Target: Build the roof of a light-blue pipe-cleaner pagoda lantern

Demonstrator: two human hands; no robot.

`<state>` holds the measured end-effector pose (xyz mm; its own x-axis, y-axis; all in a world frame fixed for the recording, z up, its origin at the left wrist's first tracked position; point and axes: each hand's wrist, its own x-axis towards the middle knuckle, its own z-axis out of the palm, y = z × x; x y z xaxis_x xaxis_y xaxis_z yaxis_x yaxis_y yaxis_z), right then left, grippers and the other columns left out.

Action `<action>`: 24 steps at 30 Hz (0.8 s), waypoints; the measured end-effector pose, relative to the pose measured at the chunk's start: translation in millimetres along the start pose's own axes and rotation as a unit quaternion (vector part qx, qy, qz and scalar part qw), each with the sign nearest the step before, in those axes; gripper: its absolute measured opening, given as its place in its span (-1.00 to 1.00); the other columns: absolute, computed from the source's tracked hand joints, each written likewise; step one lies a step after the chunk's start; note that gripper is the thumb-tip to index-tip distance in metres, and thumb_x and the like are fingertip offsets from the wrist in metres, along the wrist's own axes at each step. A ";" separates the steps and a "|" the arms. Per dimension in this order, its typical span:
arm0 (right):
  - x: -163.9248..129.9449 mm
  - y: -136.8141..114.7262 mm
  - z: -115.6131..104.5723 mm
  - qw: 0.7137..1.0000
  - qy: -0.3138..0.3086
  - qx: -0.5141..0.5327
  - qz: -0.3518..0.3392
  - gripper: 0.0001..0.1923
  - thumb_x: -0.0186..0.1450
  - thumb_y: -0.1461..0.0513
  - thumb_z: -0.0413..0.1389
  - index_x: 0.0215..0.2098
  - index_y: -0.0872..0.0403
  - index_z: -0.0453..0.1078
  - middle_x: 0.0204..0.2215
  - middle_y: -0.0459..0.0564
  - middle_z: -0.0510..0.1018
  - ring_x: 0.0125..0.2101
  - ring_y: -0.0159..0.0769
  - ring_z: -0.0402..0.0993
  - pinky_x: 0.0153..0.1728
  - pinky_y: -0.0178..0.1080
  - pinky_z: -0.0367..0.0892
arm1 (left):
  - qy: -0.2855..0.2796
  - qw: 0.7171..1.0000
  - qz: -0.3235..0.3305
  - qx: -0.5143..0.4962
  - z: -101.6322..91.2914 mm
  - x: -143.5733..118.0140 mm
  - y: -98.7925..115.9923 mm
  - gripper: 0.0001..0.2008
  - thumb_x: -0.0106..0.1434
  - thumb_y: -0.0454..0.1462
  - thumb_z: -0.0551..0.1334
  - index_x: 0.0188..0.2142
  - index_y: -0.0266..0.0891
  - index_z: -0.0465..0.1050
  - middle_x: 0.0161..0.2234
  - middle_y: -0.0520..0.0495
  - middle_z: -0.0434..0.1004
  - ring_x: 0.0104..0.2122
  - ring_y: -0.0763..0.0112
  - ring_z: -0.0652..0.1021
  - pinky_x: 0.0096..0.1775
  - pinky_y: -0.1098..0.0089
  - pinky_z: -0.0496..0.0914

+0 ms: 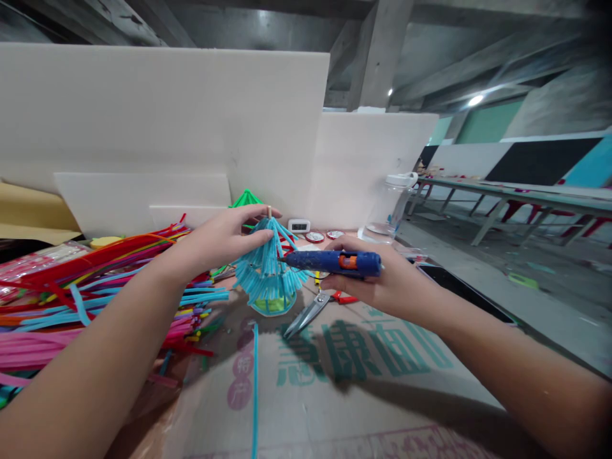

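A tiered tower of light-blue pipe cleaners (pixel 270 284) stands upright on the cardboard, with a short pale stick poking out of its top. My left hand (pixel 241 233) is closed around the tower's upper part, thumb in front. In my right hand (pixel 356 274) is a blue hot glue gun (pixel 315 260), held level with its nozzle pointing left. The nozzle tip is at the tower's side; I cannot tell whether it touches. Below the gun lie scissors (pixel 306 317) with red handles, partly under my right hand. A single blue pipe cleaner (pixel 255 389) lies in front of the tower.
Bundles of coloured pipe cleaners (pixel 119 299) cover the left side. Behind the tower are a green pointed piece (pixel 247 199), a small digital clock (pixel 299 225) and white boards (pixel 167 115). A water bottle (pixel 386 207) and a phone (pixel 466 293) are to the right.
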<state>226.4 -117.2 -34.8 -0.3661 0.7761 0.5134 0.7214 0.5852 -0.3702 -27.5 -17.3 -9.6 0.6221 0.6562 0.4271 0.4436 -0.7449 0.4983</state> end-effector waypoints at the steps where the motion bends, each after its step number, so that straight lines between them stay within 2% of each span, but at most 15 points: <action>1: 0.0 0.4 0.0 1.000 0.004 -0.005 -0.002 -0.66 0.24 0.01 0.24 -0.13 0.01 0.42 -0.11 0.03 0.58 -0.15 -0.17 0.52 -0.17 -0.22 0.36 | 0.000 1.000 0.000 0.000 0.0 0.0 -0.1 -0.60 0.31 -0.12 0.18 0.10 -0.14 0.40 0.07 -0.06 0.53 -0.03 0.20 0.56 -0.01 0.23 0.43; 4: -0.1 0.1 -0.3 1.000 0.002 -0.015 -0.003 -0.67 0.25 0.02 0.24 -0.12 0.02 0.41 -0.10 0.03 0.57 -0.15 -0.17 0.51 -0.16 -0.21 0.36 | 0.002 1.000 -0.001 0.001 0.1 -0.2 -0.5 -0.59 0.31 -0.11 0.18 0.12 -0.15 0.39 0.07 -0.07 0.53 -0.03 0.19 0.56 -0.01 0.23 0.43; 8: -0.1 -1.6 -0.1 1.000 -0.004 0.001 -0.011 -0.66 0.25 0.01 0.23 -0.12 0.01 0.40 -0.18 -0.02 0.56 -0.23 -0.22 0.53 -0.22 -0.22 0.37 | 0.002 1.000 0.003 0.004 0.1 0.0 -1.1 -0.58 0.31 -0.11 0.18 0.12 -0.15 0.39 0.07 -0.08 0.52 -0.03 0.17 0.56 -0.01 0.21 0.44; 12: -0.9 -2.3 1.2 1.000 0.003 0.005 -0.022 -0.67 0.27 0.02 0.22 -0.09 -0.01 0.39 -0.18 -0.04 0.56 -0.20 -0.22 0.53 -0.19 -0.21 0.38 | 0.005 1.000 0.008 0.009 0.1 0.2 -1.2 -0.59 0.31 -0.12 0.17 0.12 -0.16 0.40 0.07 -0.07 0.53 -0.03 0.18 0.56 0.04 0.19 0.42; 19: -2.4 -5.7 1.6 0.997 0.023 -0.068 -0.002 -0.62 0.25 0.01 0.22 -0.05 -0.02 0.35 -0.17 -0.04 0.60 -0.30 -0.22 0.55 -0.38 -0.27 0.35 | 0.009 1.000 0.009 0.014 0.2 0.3 1.8 -0.61 0.31 -0.15 0.18 0.09 -0.17 0.41 0.05 -0.07 0.54 -0.05 0.20 0.57 0.04 0.20 0.41; 24: -1.8 -8.4 0.8 0.995 0.023 -0.094 0.028 -0.58 0.24 -0.01 0.23 -0.01 -0.05 0.32 -0.27 -0.09 0.63 -0.34 -0.21 0.57 -0.45 -0.29 0.31 | 0.009 1.000 0.011 0.012 0.7 0.8 0.9 -0.61 0.31 -0.15 0.18 0.09 -0.18 0.41 0.06 -0.08 0.54 -0.03 0.20 0.57 0.03 0.22 0.42</action>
<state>220.5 -123.3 -33.3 -0.2985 0.7920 0.5325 0.8382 0.4843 -0.2506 -26.1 -17.5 -9.3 0.6197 0.6418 0.4516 0.4461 -0.7616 0.4701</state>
